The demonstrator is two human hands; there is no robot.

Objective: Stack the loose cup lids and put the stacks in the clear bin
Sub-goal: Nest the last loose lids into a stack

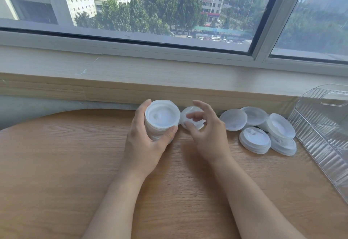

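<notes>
My left hand [145,142] grips a stack of white cup lids [162,118], tilted so its open underside faces me, just above the wooden table [66,163]. Right beside it my right hand [205,135] holds a single white lid [191,113] between thumb and fingertips; the fingers hide part of it. Several loose white lids [233,120] and short stacks [255,142] lie on the table to the right. The clear ribbed bin [323,135] stands at the table's right edge, and I see no lids inside it.
A pale wooden window sill [131,76] runs along the back of the table, with a large window above it. The table's rounded edge curves off at the far left.
</notes>
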